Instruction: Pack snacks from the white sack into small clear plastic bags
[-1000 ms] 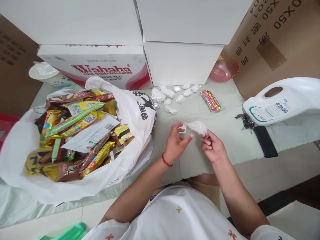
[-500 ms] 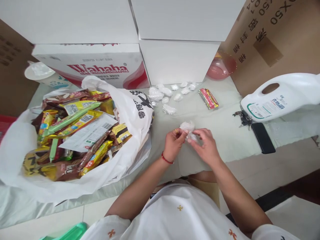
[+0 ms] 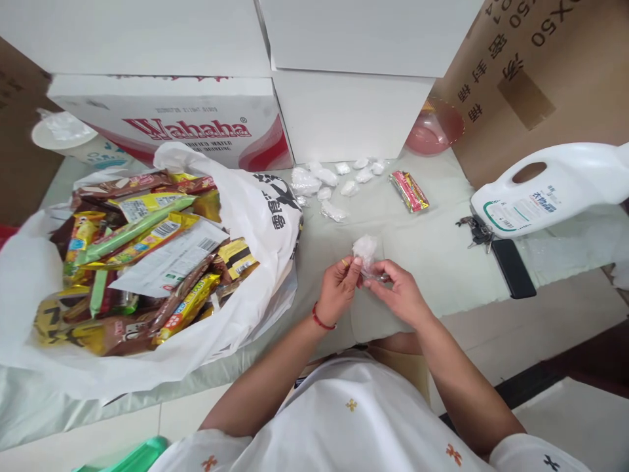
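Note:
My left hand [image 3: 339, 285] pinches a crumpled piece of clear plastic wrap [image 3: 365, 249] between thumb and fingers. My right hand [image 3: 398, 288] grips the loose lower end of the same wrap, its fingertips bent together. The wrap bunches up white above the fingers; whether anything lies inside it I cannot tell. Beyond my hands, several small white plastic-wrapped bundles [image 3: 322, 176] lie on the pale green cloth [image 3: 442, 249]. To their right is a red and yellow snack packet [image 3: 409, 191].
On the left stands a white plastic bag [image 3: 265, 262] full of packaged snacks. Behind it are a Wahaha carton [image 3: 187, 131] and a paper tub [image 3: 69, 137]. At right lie a white detergent bottle [image 3: 550, 187], keys [image 3: 476, 231] and a black phone [image 3: 514, 269]. A pink bowl [image 3: 435, 128] sits at the back.
Both hands have shifted slightly left and down with the wrap. My right fingers have closed in on its lower end, and the bunched part stands more upright.

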`<state>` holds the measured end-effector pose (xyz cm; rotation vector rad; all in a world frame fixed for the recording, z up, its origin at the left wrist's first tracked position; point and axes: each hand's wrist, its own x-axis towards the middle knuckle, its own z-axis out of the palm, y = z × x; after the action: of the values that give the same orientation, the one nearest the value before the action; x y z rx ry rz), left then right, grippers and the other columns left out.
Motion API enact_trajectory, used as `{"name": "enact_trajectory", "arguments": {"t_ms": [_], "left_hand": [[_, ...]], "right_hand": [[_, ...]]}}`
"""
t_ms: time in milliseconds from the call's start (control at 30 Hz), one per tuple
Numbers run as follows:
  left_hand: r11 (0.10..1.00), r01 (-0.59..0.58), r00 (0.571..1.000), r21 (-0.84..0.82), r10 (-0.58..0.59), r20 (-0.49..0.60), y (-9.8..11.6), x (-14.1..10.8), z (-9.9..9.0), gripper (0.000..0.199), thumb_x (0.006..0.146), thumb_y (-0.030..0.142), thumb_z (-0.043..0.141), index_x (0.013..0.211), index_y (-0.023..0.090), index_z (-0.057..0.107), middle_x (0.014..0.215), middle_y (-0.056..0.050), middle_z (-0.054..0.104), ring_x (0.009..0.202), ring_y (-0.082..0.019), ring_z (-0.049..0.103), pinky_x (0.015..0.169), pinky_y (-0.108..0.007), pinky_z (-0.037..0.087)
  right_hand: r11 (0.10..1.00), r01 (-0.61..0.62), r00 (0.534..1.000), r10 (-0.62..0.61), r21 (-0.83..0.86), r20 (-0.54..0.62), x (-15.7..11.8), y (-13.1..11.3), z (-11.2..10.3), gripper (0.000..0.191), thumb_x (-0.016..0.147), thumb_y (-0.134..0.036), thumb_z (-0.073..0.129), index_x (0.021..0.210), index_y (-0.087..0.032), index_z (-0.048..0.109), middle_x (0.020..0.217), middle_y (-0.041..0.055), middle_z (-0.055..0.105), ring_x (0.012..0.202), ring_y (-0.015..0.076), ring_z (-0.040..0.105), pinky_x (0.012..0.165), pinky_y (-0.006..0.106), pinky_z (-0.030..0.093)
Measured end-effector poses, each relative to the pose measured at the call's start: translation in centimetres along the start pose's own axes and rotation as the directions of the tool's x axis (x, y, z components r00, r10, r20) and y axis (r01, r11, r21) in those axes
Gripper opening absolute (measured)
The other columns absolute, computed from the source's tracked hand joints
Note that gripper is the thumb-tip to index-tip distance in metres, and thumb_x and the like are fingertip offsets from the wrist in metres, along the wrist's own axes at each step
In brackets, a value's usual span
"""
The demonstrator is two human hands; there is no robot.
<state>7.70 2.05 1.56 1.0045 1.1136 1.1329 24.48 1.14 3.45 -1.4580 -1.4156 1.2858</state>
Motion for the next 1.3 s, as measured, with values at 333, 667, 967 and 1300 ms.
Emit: {"name": "enact_trajectory", "arguments": {"t_ms": [333,667,967,1300], "left_hand": [[0.993,0.024,0.998,-0.117,-0.03,-0.052,-1.1,-0.4,-0.5,0.048,0.094,0.063,0.059,0.075,0.019,0.062,0.072,0.0,0.063,0.062,-0.012,0.05,0.061,-0.026,0.04],[1.0,-0.026,1.0,0.011,0.026,-0.018,-0.8,-0.7,-1.2,0.051,0.095,0.065,0.055,0.075,0.019,0.064,0.066,0.001,0.057,0.064,-0.013,0.049,0.065,-0.027,0.039],[0.998,0.039,0.986,0.049,-0.031,-0.162,-1.4,-0.5,-2.1,0.051,0.091,0.066,0.059,0.07,0.02,0.057,0.066,0.0,0.061,0.058,-0.012,0.048,0.059,-0.027,0.038],[0.98,0.197,0.98,0.034,-0.197,-0.019,-3.0,-1.3,-3.1,0.047,0.085,0.065,0.066,0.076,0.019,0.058,0.07,0.001,0.062,0.058,-0.012,0.051,0.057,-0.026,0.042]], "right_hand": [[0.871,-0.193,0.977,0.215,0.452,0.002,0.3,-0.4,-0.4,0.033,0.07,-0.048,0.089,0.076,-0.021,0.071,0.068,-0.0029,0.06,0.063,0.0104,0.047,0.062,0.023,0.037],[0.951,-0.1,0.992,0.12,0.293,-0.049,0.2,0.0,-1.0,0.031,0.084,-0.055,0.076,0.088,-0.024,0.075,0.077,-0.0005,0.062,0.07,0.0136,0.05,0.065,0.025,0.04],[0.892,-0.051,0.893,-0.161,-0.448,-0.421,6.8,2.5,-6.6,0.03,0.089,-0.044,0.063,0.106,-0.021,0.07,0.102,0.0079,0.067,0.081,0.02,0.058,0.081,0.034,0.049],[0.53,-0.266,0.927,-0.087,-0.805,-0.364,15.9,3.7,-11.2,0.06,0.087,-0.043,0.066,0.142,-0.023,0.056,0.125,0.0156,0.062,0.1,0.0293,0.066,0.083,0.038,0.05]]}}
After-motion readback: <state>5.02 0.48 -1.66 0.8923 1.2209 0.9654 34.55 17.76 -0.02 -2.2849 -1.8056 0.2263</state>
